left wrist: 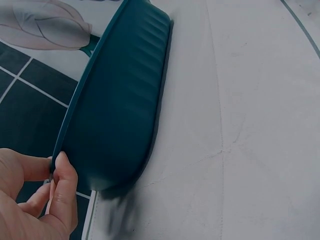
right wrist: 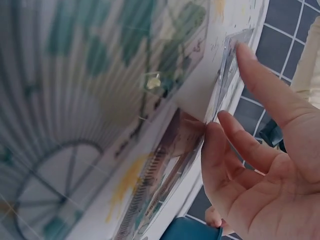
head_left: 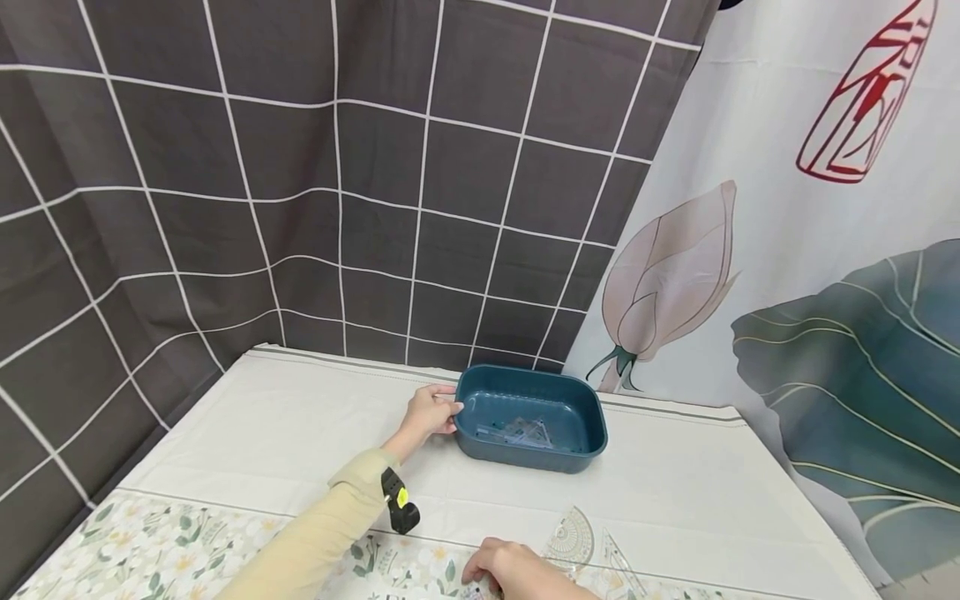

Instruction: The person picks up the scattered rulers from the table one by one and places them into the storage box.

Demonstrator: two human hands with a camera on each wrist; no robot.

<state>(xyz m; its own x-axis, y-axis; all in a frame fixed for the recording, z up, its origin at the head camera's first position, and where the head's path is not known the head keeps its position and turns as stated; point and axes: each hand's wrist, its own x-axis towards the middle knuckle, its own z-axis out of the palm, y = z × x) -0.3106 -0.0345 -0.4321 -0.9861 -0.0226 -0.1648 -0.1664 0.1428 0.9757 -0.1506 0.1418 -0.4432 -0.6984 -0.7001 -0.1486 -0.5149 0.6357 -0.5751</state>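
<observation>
My left hand point(head_left: 429, 414) pinches the near-left end of a dark teal plastic basin point(head_left: 525, 458). In the left wrist view, its thumb and fingers point(left wrist: 65, 185) meet on the basin's rim. Inside the basin lie clear plastic pieces point(head_left: 528, 433). My right hand point(head_left: 517, 571) is low over the table's front, palm partly turned to its wrist camera. Its thumb and fingertips stand apart at a small clear flat piece point(right wrist: 229, 62) on the cloth. Close to this hand lie a clear protractor point(head_left: 572, 537) and a clear set square point(head_left: 618, 562).
A white cloth point(head_left: 675, 467) with a floral front band point(head_left: 180, 542) covers the table. Behind it hang a dark checked curtain point(head_left: 375, 233) and a white one point(head_left: 757, 125) printed with plants. The basin stands near the back edge.
</observation>
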